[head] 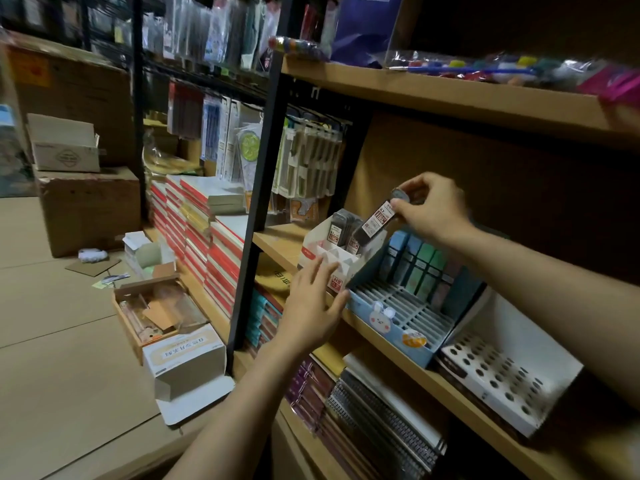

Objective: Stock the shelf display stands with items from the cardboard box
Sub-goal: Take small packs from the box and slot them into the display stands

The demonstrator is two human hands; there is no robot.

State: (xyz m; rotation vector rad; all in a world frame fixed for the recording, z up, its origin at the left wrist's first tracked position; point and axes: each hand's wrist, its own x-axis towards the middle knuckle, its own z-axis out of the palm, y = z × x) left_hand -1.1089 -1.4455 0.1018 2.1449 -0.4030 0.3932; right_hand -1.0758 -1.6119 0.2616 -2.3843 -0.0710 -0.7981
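Two hands worked at the white display stand (pixel 341 258) — right hand (pixel 431 206) pinched a dark packet (pixel 375 221), left hand (pixel 311 299) rested open-fingered against the stand's front.

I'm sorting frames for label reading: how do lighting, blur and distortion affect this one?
Head view: dim overall, the shelf recess behind the right hand nearly black; the lead-refill pack in its grip is softly blurred, label only partly readable; the upper left corner is smeared; wide-angle bending curves the shelf edge; the left hand and white display stand are adequately lit.
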